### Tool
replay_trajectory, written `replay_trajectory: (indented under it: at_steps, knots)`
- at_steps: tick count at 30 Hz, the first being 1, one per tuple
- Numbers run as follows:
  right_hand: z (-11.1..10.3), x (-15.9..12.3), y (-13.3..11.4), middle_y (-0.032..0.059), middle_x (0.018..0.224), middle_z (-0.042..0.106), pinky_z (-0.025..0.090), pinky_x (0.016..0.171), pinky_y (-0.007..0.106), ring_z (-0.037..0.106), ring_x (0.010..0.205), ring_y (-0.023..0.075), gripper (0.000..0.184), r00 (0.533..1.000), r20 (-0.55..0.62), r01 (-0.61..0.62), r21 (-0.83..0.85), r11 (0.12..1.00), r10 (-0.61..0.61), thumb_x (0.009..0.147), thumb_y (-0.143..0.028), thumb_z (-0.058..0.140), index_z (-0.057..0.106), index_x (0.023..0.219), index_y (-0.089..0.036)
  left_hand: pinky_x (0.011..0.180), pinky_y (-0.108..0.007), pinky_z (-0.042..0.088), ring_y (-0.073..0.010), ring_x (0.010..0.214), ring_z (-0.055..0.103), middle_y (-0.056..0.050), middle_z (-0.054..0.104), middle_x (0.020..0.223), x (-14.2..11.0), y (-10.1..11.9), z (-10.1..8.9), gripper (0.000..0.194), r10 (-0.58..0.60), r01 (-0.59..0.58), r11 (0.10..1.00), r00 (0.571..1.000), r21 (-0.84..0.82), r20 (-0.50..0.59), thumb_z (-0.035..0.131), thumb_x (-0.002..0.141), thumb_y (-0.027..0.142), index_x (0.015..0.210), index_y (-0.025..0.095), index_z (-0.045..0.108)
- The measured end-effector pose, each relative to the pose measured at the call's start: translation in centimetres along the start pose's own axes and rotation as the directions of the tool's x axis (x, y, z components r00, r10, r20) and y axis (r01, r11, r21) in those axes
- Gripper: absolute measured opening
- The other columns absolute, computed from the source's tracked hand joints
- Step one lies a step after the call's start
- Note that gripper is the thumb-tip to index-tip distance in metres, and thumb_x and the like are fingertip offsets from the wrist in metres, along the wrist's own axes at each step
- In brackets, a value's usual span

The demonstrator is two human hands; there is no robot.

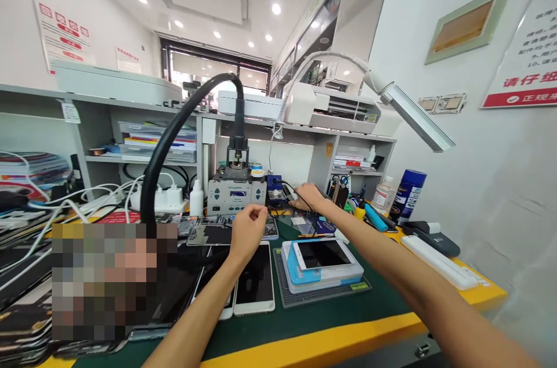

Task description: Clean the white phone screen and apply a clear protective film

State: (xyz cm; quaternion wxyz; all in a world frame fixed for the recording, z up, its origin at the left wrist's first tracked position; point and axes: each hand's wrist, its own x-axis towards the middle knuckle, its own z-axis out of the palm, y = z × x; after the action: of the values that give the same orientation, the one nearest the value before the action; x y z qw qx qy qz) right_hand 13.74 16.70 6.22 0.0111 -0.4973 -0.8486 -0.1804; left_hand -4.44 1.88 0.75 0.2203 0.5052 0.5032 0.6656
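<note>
My left hand (249,231) is closed in front of the grey rework station (237,197), thumb and fingers curled together; anything between them is too small to make out. Farther back, my right hand (310,197) reaches down beside the small blue soldering station (275,183). Its fingers are bent, and whatever they grip is hidden. A black cable passes close to that hand. Between my forearms, a white phone with a dark screen (324,254) lies on blue-and-white boxes (304,284) over a grey mat. Another white phone (256,281) lies flat beside my left forearm.
A thick black hose (174,118) arches over the bench's left side. Stacked phone parts (26,310) and white cables crowd the left. At right stand a blue spray can (408,197), a clear bottle (383,197) and a white bar-shaped case (439,262). A lamp (420,115) hangs above.
</note>
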Motion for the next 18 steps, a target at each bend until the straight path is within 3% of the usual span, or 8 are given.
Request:
replay_trajectory:
  at_steps: [10,18]
  knots:
    - [0.6,-0.1,-1.7,0.0132,0.123,0.060,0.054,0.088,0.043,0.062,0.105,0.0242,0.034,0.985,0.047,0.171,-0.240,0.956,-0.165,0.095,-0.032,0.061,0.059,0.123,-0.012,0.060,-0.030,0.050,-0.0192,0.061,0.062,-0.004,0.069,0.066,-0.2,-0.1,0.2,0.021,0.052,-0.053,0.997,0.998,-0.059,-0.019,0.064,0.075,0.038,0.074,0.019,0.070]
    - [0.5,0.5,-1.7,0.0127,0.122,0.060,0.054,0.087,0.043,0.063,0.104,0.0238,0.035,0.988,0.077,0.152,-0.306,0.940,-0.135,0.094,-0.032,0.061,0.058,0.123,-0.012,0.061,-0.030,0.050,-0.0184,0.057,0.061,-0.003,0.067,0.061,-0.4,0.2,0.1,0.021,0.064,-0.064,0.997,0.998,-0.034,-0.011,0.062,0.076,0.039,0.075,0.019,0.070]
